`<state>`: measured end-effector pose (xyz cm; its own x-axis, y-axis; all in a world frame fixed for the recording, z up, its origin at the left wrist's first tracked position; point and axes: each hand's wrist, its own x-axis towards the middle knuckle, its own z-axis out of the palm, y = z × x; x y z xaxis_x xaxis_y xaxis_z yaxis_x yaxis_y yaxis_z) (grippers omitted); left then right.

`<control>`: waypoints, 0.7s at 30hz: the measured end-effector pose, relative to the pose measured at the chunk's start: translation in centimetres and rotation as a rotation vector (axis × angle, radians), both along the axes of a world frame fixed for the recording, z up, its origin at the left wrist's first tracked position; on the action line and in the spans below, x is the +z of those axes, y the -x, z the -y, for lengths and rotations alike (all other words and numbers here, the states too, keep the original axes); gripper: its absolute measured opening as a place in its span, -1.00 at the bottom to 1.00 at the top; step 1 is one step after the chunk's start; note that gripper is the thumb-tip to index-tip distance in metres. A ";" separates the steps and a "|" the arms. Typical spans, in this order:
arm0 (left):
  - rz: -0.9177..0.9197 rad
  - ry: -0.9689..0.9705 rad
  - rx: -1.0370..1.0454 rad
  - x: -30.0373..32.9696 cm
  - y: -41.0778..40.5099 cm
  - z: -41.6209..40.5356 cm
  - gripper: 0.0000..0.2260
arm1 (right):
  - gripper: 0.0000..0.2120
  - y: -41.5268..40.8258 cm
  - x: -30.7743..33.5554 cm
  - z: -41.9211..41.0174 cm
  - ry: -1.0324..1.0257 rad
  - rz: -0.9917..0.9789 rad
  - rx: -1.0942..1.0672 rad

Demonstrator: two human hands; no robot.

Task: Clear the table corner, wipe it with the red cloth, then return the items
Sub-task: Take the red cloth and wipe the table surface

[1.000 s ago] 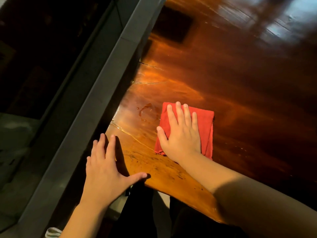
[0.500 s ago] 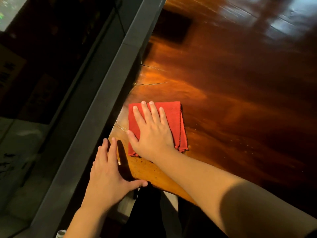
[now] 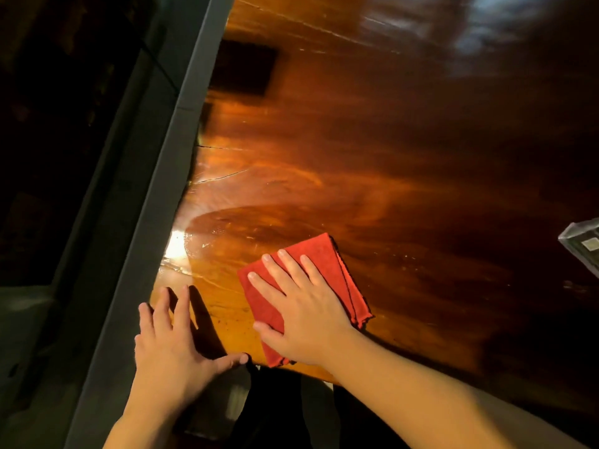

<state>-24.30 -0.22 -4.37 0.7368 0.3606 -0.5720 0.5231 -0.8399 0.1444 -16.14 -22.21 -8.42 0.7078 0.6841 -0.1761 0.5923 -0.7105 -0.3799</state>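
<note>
We see the right hand (image 3: 308,322), its grip open and flat, pressing the folded red cloth (image 3: 337,277) at the desk's (image 3: 389,157) near edge by the left corner. Left hand (image 3: 168,354), grip open and empty, fingers spread, rests over that corner.

Right hand (image 3: 308,314) slid cloth (image 3: 337,270) from bench (image 3: 389,157) left edge back right, nearer front edge; wet ring gone, smear left.

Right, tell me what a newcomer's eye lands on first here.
The red cloth, pressed flat under the right hand near the front edge of the glossy wooden table. To its left, a bright wet sheen marks the corner, where the left hand braces the table's edge.
</note>
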 end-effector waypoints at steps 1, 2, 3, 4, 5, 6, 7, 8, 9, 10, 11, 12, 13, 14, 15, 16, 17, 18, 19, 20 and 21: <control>-0.011 -0.004 0.001 0.0 -0.1 0.1 0.41 | -0.26 0.2 0.0 1.3 0.005 -0.001 -0.022; -0.020 -0.006 0.004 -0.1 -0.2 0.0 0.42 | -0.26 0.5 0.0 2.6 0.011 -0.002 -0.047; -0.028 -0.007 0.005 -0.1 -0.3 0.0 0.42 | -0.26 0.7 0.0 3.8 0.024 -0.004 -0.075; -0.032 -0.011 0.002 -0.2 -0.3 0.0 0.43 | -0.27 0.9 0.0 5.1 0.042 -0.007 -0.105; -0.032 -0.019 -0.005 -0.3 -0.3 0.0 0.43 | -0.27 1.1 -0.1 6.4 0.063 -0.006 -0.138; -0.032 -0.028 -0.011 -0.3 -0.2 -0.1 0.43 | -0.28 1.2 -0.1 7.5 0.082 -0.005 -0.172; -0.035 -0.034 -0.016 -0.3 -0.2 -0.2 0.43 | -0.28 1.2 -0.1 8.5 0.101 -0.004 -0.205; -0.034 -0.034 -0.017 -0.3 -0.1 -0.3 0.43 | -0.29 1.1 -0.1 9.2 0.116 -0.005 -0.235; -0.027 -0.032 -0.016 -0.4 -0.1 -0.4 0.42 | -0.29 1.1 -0.2 9.5 0.128 -0.005 -0.260; -0.016 -0.028 -0.013 -0.4 0.0 -0.5 0.42 | -0.29 1.1 -0.2 9.5 0.137 -0.006 -0.281; -0.009 -0.022 -0.010 -0.4 0.1 -0.6 0.41 | -0.29 1.0 -0.2 9.4 0.143 -0.003 -0.298; -0.001 -0.014 -0.007 -0.4 0.3 -0.7 0.40 | -0.30 1.0 -0.2 9.0 0.148 0.000 -0.312; 0.010 -0.006 -0.004 -0.4 0.4 -0.8 0.38 | -0.30 0.8 -0.3 8.7 0.153 0.010 -0.320; 0.025 0.000 -0.002 -0.4 0.6 -1.0 0.37 | -0.31 0.5 -0.2 8.2 0.155 0.017 -0.319; 0.044 0.006 -0.002 -0.5 0.8 -1.1 0.36 | -0.31 0.0 -0.2 7.7 0.153 0.026 -0.313; 0.063 0.014 0.000 -0.5 1.0 -1.2 0.34 | -0.32 -0.7 -0.1 7.1 0.151 0.033 -0.306; 0.080 0.025 0.009 -0.5 1.1 -1.4 0.34 | -0.32 -1.5 -0.1 6.2 0.149 0.041 -0.302; 0.096 0.035 0.023 -0.5 1.5 -1.6 0.33 | -0.32 -2.3 -0.1 5.0 0.149 0.048 -0.300; 0.113 0.046 0.028 -0.4 1.6 -1.5 0.33 | -0.32 -3.0 -0.1 3.9 0.151 0.054 -0.311; 0.132 0.061 0.035 -0.4 1.8 -1.5 0.32 | -0.32 -3.6 -0.1 2.8 0.152 0.057 -0.322; 0.150 0.074 0.047 -0.3 2.0 -1.5 0.31 | -0.31 -4.2 -0.1 1.6 0.150 0.060 -0.328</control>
<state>-26.29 1.26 -4.68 0.7993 0.3573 -0.4833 0.5292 -0.7995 0.2842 -11.99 -23.80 -8.56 0.8973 0.3890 -0.2085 0.3420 -0.9114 -0.2287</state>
